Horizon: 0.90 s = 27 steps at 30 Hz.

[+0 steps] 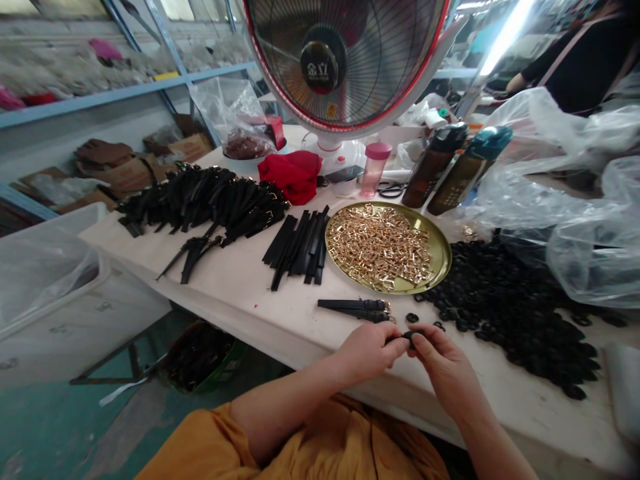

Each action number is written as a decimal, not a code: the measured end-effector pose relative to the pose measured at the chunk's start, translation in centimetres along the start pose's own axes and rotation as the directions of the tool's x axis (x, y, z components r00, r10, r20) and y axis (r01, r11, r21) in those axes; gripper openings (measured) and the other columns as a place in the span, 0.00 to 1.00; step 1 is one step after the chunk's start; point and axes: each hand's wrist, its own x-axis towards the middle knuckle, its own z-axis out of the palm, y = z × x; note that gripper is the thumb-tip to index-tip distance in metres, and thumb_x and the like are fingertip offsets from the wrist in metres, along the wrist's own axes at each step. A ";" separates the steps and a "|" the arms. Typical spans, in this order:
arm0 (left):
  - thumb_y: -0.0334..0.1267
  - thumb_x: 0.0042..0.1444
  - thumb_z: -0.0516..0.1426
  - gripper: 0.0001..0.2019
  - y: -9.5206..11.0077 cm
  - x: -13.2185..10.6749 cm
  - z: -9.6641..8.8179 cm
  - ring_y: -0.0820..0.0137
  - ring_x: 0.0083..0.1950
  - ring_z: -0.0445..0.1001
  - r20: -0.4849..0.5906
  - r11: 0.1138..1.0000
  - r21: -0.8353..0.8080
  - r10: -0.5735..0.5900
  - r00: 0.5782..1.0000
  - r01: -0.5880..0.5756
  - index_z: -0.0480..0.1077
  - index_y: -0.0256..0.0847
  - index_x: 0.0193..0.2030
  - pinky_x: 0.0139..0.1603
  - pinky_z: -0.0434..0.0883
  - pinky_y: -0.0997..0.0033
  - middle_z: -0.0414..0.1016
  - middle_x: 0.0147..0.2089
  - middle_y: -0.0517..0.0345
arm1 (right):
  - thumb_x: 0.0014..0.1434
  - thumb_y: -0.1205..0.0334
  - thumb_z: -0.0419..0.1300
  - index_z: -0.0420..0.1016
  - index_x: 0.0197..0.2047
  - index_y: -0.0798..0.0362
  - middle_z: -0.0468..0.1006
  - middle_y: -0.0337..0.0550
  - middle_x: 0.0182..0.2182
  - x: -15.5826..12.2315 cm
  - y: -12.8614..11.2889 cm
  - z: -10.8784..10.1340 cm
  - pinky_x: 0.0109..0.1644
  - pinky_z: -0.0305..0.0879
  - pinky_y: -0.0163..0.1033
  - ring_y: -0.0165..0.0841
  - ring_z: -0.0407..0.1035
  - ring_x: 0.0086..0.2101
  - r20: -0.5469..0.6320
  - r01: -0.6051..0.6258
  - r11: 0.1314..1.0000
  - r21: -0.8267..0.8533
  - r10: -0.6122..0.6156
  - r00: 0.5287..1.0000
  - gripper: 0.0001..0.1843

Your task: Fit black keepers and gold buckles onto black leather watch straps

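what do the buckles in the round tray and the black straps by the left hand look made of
Buckles: likely polished, gold-toned metal, given their bright glints. Black straps: leather or imitation leather, perhaps, from their smooth, dull surface.

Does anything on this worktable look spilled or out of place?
Nothing looks plainly wrong. The untidiest spot is the pile of black rings, lying loose on the table, whereas a heap of gold buckles sits in a round tray. One stray ring lies apart from the pile, near the right hand.
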 end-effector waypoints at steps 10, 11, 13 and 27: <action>0.35 0.50 0.51 0.11 -0.8 -0.4 0.1 0.78 0.24 0.65 -0.042 0.953 -0.294 -0.092 0.995 0.076 0.57 0.38 0.42 0.25 0.61 0.80 0.70 0.28 0.61 | 0.51 0.44 0.57 0.73 0.34 0.51 0.72 0.40 0.26 -1.8 0.3 0.6 0.37 0.63 0.37 0.30 0.64 0.28 -0.035 -0.044 0.963 0.267 0.055 0.998 0.18; 0.36 0.50 0.51 0.11 -0.8 -0.5 0.3 0.78 0.23 0.64 -0.031 0.941 -0.325 -0.105 0.994 0.090 0.56 0.39 0.41 0.23 0.61 0.80 0.70 0.28 0.62 | 0.52 0.44 0.57 0.74 0.33 0.51 0.73 0.40 0.27 -1.9 0.2 0.7 0.36 0.63 0.37 0.30 0.64 0.28 -0.022 -0.056 0.955 0.293 0.065 0.998 0.18; 0.39 0.50 0.52 0.12 -0.8 -0.8 0.4 0.79 0.21 0.64 -0.001 0.931 -0.350 -0.114 0.993 0.107 0.56 0.39 0.40 0.21 0.61 0.80 0.69 0.28 0.62 | 0.49 0.49 0.62 0.73 0.32 0.51 0.71 0.38 0.26 -2.1 -0.1 0.9 0.33 0.62 0.35 0.28 0.63 0.26 0.020 -0.113 0.949 0.295 0.112 0.994 0.14; 0.46 0.50 0.54 0.15 -0.9 -2.5 -0.3 0.71 0.34 0.69 -0.032 0.992 0.092 -0.086 0.996 0.089 0.64 0.40 0.41 0.34 0.65 0.74 0.72 0.34 0.59 | 0.48 0.48 0.61 0.70 0.31 0.52 0.70 0.40 0.27 -2.3 1.3 0.8 0.33 0.62 0.38 0.32 0.63 0.28 0.260 -0.216 0.965 0.150 0.172 0.950 0.15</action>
